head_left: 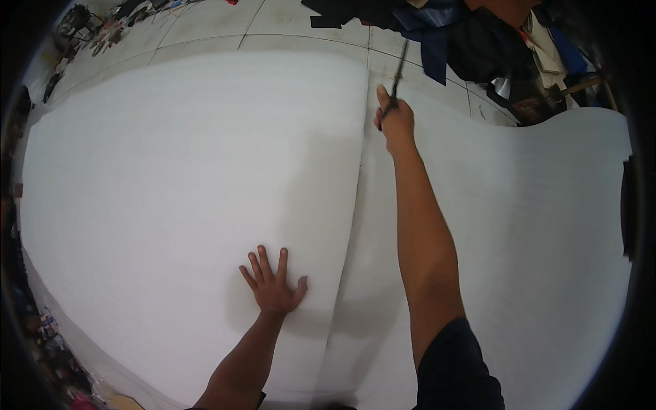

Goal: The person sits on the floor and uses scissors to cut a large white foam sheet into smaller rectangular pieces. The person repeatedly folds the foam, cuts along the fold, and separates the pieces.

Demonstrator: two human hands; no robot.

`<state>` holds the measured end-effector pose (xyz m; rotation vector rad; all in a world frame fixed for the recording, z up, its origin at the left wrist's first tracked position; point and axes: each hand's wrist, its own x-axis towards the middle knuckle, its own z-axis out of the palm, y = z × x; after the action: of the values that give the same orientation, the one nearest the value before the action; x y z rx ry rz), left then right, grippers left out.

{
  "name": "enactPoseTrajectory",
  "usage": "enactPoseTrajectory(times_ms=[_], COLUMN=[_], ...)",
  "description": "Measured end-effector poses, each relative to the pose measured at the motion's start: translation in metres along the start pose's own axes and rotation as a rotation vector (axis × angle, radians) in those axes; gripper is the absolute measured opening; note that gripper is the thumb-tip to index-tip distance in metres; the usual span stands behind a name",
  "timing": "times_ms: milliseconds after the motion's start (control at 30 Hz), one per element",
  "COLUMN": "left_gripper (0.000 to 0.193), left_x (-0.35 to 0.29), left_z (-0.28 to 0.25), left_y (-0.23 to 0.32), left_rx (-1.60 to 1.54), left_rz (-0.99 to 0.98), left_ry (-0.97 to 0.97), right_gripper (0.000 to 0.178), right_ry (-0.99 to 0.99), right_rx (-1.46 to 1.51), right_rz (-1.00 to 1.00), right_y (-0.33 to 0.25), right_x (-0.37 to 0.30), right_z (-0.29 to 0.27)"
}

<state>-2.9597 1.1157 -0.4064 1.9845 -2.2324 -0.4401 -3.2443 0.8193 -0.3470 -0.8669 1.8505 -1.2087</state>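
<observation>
A large white sheet point(171, 171) of smooth, foam-like material covers the floor on the left. My left hand point(275, 290) lies flat on it with fingers spread. Its straight right edge runs from the far side down toward me, beside a second stretch of white sheet point(471, 205) on the right. Near the far end of that edge, my right hand point(400, 123) grips dark scissors point(401, 65) by the handles. Their long blades point away from me, over the tiled floor. Whether the blades are apart is hard to see.
Dark cloth point(488, 44) and other clutter are heaped at the far right, by the raised, curving edge of the right sheet. Pale floor tiles point(287, 27) show beyond the sheets. Small odds and ends point(116, 31) lie along the far left and the left side.
</observation>
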Motion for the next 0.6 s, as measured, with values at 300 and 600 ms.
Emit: enactPoseTrajectory(times_ms=[300, 600], left_gripper=[0.074, 0.054], left_x=[-0.012, -0.044], left_z=[0.001, -0.037], left_y=[-0.002, -0.052], left_rx=[0.044, -0.242], left_rz=[0.012, 0.163], left_ry=[0.102, 0.174], right_gripper=[0.031, 0.052], right_ry=[-0.073, 0.161], right_rx=[-0.323, -0.731], right_rz=[0.154, 0.578], right_y=[0.174, 0.248], right_x=[-0.410, -0.831], right_z=[-0.141, -0.299])
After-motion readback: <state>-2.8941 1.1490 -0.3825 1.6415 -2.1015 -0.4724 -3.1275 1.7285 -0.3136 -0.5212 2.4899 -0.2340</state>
